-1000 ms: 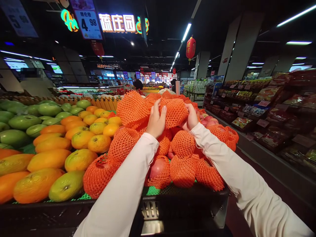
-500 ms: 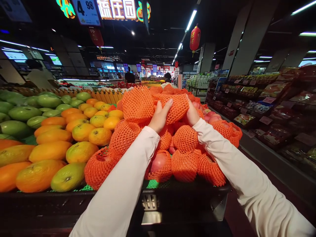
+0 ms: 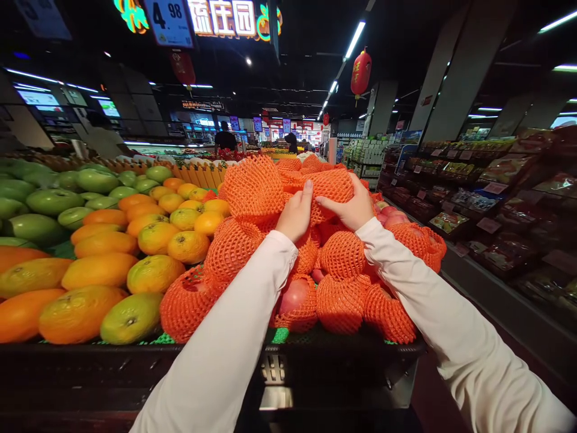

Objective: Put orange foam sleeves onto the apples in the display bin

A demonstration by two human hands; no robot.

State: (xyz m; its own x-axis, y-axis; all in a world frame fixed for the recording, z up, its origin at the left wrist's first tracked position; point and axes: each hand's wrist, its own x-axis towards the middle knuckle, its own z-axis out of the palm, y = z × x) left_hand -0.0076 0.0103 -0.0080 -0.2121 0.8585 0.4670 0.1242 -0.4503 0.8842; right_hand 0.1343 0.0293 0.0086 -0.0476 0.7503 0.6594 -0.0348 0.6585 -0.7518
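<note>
Both hands hold an apple in an orange foam net (image 3: 334,184) on top of the pile. My left hand (image 3: 296,211) grips its left side with the thumb pointing up. My right hand (image 3: 356,204) wraps round its right side, the thumb lying across the front. The fruit inside this net is hidden. Left of my left hand sits a larger orange-netted fruit (image 3: 253,187). Below my hands are more netted fruits, one of them a pinkish-red apple (image 3: 295,297) showing through its net's opening.
Several oranges (image 3: 151,237) lie to the left, with green fruits (image 3: 54,201) beyond them. A black display edge (image 3: 342,355) runs along the front. Packaged goods fill a shelf (image 3: 469,180) on the right. A person in dark clothing (image 3: 225,139) stands far back.
My right thumb has come round to the front of the netted apple, nearer my left hand. The whole view has shifted slightly, so the display sits a little further right.
</note>
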